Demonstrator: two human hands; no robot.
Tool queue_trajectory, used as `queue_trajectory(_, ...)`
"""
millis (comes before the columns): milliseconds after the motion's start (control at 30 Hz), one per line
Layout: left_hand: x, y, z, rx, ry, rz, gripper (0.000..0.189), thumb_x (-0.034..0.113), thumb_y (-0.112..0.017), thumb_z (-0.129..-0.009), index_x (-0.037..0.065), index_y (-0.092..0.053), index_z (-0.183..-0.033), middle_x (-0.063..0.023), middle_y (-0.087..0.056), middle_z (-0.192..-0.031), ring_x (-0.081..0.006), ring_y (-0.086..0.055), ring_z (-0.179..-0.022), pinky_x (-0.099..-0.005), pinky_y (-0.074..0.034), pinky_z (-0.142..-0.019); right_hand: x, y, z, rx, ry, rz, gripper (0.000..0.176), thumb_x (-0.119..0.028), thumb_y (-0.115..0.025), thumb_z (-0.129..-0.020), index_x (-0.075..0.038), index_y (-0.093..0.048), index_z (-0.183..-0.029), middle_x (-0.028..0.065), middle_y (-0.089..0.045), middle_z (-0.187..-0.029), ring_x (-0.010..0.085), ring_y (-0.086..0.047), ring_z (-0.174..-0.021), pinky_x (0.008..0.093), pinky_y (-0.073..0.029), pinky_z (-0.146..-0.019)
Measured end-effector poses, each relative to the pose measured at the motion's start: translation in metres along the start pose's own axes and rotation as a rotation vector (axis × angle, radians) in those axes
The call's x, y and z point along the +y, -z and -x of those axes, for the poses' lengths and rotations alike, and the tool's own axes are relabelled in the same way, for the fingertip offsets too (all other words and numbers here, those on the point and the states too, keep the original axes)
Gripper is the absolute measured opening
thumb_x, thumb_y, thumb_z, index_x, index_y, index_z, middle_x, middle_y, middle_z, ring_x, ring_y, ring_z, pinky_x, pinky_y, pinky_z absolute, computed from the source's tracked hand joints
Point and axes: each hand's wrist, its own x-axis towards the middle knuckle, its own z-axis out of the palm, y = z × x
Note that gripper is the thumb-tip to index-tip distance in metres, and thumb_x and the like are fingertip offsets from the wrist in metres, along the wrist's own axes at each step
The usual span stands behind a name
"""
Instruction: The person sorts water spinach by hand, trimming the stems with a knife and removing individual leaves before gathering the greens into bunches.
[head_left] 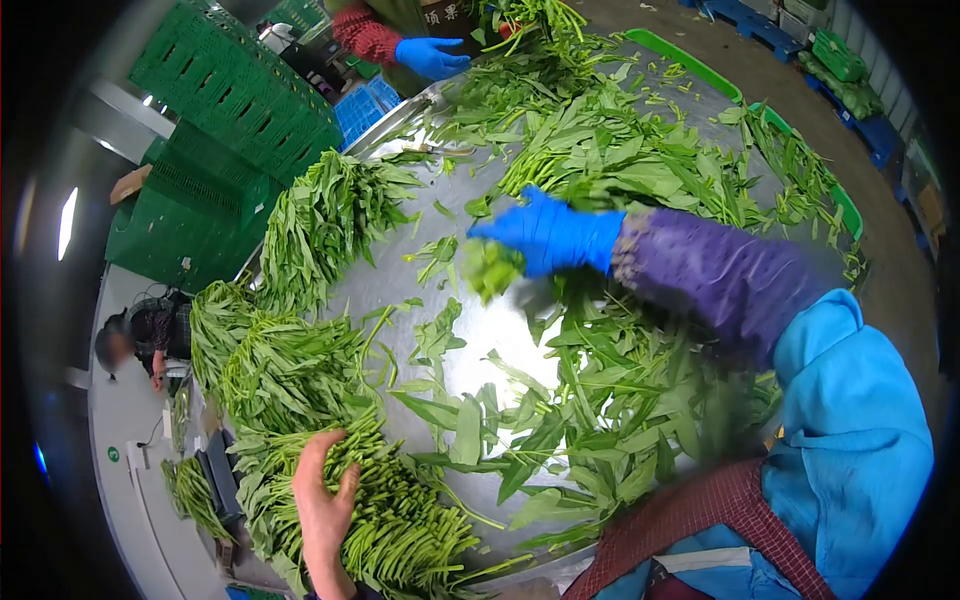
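My left hand (pixel 325 500) is bare and lies flat on a stacked bundle of water spinach stems (pixel 400 520) at the near left edge of the metal table (pixel 490 340), fingers spread over the stalks. My right hand (pixel 550 235), in a blue glove with a purple sleeve cover, is stretched out over the middle of the table. It grips a small blurred clump of green leaves (pixel 490 270) just above the bare metal. Loose leafy stalks (pixel 600 400) lie under and around that arm.
Sorted bundles of greens (pixel 320 220) line the table's left side, and a large loose heap (pixel 620 150) covers the far side. Another person's blue-gloved hand (pixel 430 55) works at the far end. Green crates (pixel 230 100) stand to the left. A person (pixel 140 335) sits lower left.
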Motion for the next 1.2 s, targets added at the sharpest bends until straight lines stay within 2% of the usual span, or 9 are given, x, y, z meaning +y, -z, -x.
queue_trajectory(233,0.014,-0.026,0.029,-0.022,0.049,0.231,0.036,-0.003,-0.063,-0.069,0.001,-0.055,-0.104,-0.0116,-0.058,-0.102,-0.024,-0.054,-0.098,-0.033,-0.04,-0.087,-0.009,0.174,0.034,0.927,0.338,-0.602,0.057,-0.019,-0.073,-0.065,-0.011,-0.049,-0.116,0.0078,-0.059,-0.1,0.0233,-0.058,-0.093,0.0321,-0.047,-0.081)
queue_trajectory(267,0.018,-0.029,0.032,-0.047,0.057,0.267,0.036,-0.003,-0.062,-0.071,0.0,-0.054,-0.106,-0.0101,-0.058,-0.103,-0.0213,-0.054,-0.099,-0.0323,-0.039,-0.089,-0.022,0.191,0.053,0.805,0.121,-0.933,0.048,-0.017,-0.07,-0.07,-0.011,-0.051,-0.114,0.0023,-0.059,-0.096,0.0184,-0.058,-0.09,0.0313,-0.048,-0.081)
queue_trajectory(333,0.032,-0.031,0.035,-0.082,0.039,0.282,0.037,-0.005,-0.063,-0.069,-0.001,-0.054,-0.105,-0.0107,-0.058,-0.103,-0.02,-0.054,-0.1,-0.031,-0.039,-0.092,-0.033,0.188,0.074,0.615,0.062,-0.58,0.075,-0.001,-0.063,-0.066,-0.005,-0.028,-0.132,0.0172,-0.054,-0.107,0.0214,-0.053,-0.097,0.0287,-0.044,-0.083)
queue_trajectory(433,0.042,-0.043,0.047,-0.045,0.01,0.365,0.036,-0.003,-0.064,-0.065,0.002,-0.057,-0.1,-0.0124,-0.06,-0.099,-0.0254,-0.056,-0.096,-0.0319,-0.041,-0.086,-0.044,0.153,0.113,1.225,0.427,-0.892,0.035,-0.024,-0.056,-0.083,-0.011,-0.05,-0.114,0.002,-0.054,-0.102,0.0133,-0.051,-0.099,0.0309,-0.041,-0.089)
queue_trajectory(500,0.054,-0.043,0.056,-0.096,0.038,0.337,0.037,-0.004,-0.062,-0.064,0.002,-0.057,-0.1,-0.013,-0.06,-0.099,-0.0255,-0.057,-0.095,-0.0315,-0.042,-0.086,-0.058,0.113,0.142,0.789,-0.108,-2.02,0.034,-0.028,-0.051,-0.086,-0.01,-0.049,-0.115,0.0015,-0.052,-0.106,0.0132,-0.05,-0.1,0.0304,-0.037,-0.091)
queue_trajectory(733,0.044,-0.049,0.072,0.1,0.208,0.612,0.034,-0.005,-0.058,-0.072,0.001,-0.055,-0.105,-0.0093,-0.06,-0.1,-0.017,-0.056,-0.094,-0.0284,-0.043,-0.085,-0.118,-0.069,0.255,0.436,-0.775,-2.063,0.037,-0.011,-0.06,-0.08,-0.004,-0.049,-0.114,0.005,-0.055,-0.108,0.0154,-0.052,-0.099,0.0305,-0.04,-0.09)
queue_trajectory(933,0.094,-0.124,0.047,-0.062,-0.115,0.423,0.071,0.017,-0.071,-0.066,-0.001,-0.037,-0.125,-0.0186,-0.046,-0.122,-0.0284,-0.044,-0.114,-0.0348,-0.034,-0.097,-0.112,-0.072,0.273,0.27,-0.813,-1.983,0.038,-0.013,-0.062,-0.08,-0.005,-0.049,-0.115,0.0037,-0.055,-0.108,0.0146,-0.051,-0.098,0.0284,-0.04,-0.089)
queue_trajectory(1067,0.169,-0.201,0.03,-0.251,-0.258,0.129,0.115,0.033,-0.082,-0.05,-0.001,-0.012,-0.135,-0.0239,-0.013,-0.139,-0.0366,-0.016,-0.129,-0.0629,-0.02,-0.096,-0.128,-0.057,0.272,0.251,-0.802,-1.863,0.044,-0.016,-0.063,-0.08,-0.005,-0.046,-0.119,0.0038,-0.052,-0.113,0.0137,-0.048,-0.103,0.0276,-0.039,-0.091)
queue_trajectory(1200,0.183,-0.238,0.016,-0.109,-0.25,0.292,0.103,0.023,-0.08,-0.055,0.012,-0.018,-0.136,-0.0118,-0.035,-0.132,-0.0249,-0.032,-0.124,-0.0601,-0.009,-0.101,-0.148,-0.029,0.273,0.323,-0.752,-1.751,0.061,-0.013,-0.066,-0.077,-0.005,-0.034,-0.128,0.0052,-0.047,-0.12,0.0135,-0.044,-0.109,0.0278,-0.037,-0.093)
